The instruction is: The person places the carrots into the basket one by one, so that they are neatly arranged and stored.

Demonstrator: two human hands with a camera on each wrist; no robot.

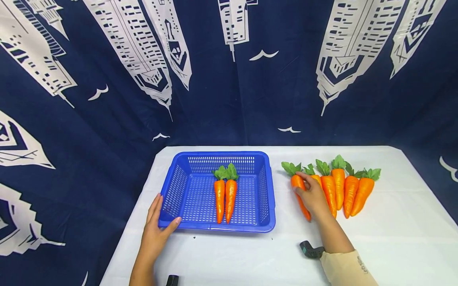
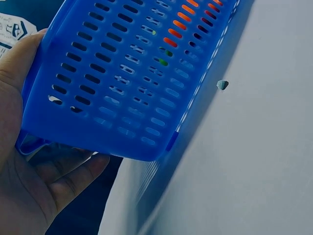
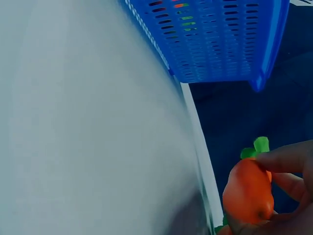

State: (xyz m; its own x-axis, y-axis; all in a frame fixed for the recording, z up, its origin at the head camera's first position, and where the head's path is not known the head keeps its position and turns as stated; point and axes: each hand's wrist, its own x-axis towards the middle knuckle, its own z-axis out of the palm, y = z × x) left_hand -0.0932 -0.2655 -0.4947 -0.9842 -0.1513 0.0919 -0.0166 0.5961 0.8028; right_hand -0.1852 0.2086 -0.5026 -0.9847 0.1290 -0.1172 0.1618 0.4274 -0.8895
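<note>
Two orange carrots (image 1: 230, 200) with green leaves lie side by side in a blue plastic basket (image 1: 219, 227). My left hand (image 1: 154, 230) holds the basket's near left corner, thumb over the front rim and fingers along the left side; the left wrist view shows the hand (image 2: 24, 161) around the basket's corner (image 2: 98, 132). To the right of the basket, my right hand (image 1: 314, 195) pinches the leftmost carrot (image 1: 298, 183) of a row, near its leafy top. In the right wrist view the thumb and fingers are about that carrot (image 3: 248, 191); part of the hand is cut off.
Several more carrots (image 1: 348, 194) lie fanned out under and right of my right hand, leaves toward the back. A white cloth (image 1: 243, 258) covers the table. Behind it hangs a dark blue curtain (image 1: 250, 99) with white building prints. A black wrist device (image 1: 310, 250) sits by the right forearm.
</note>
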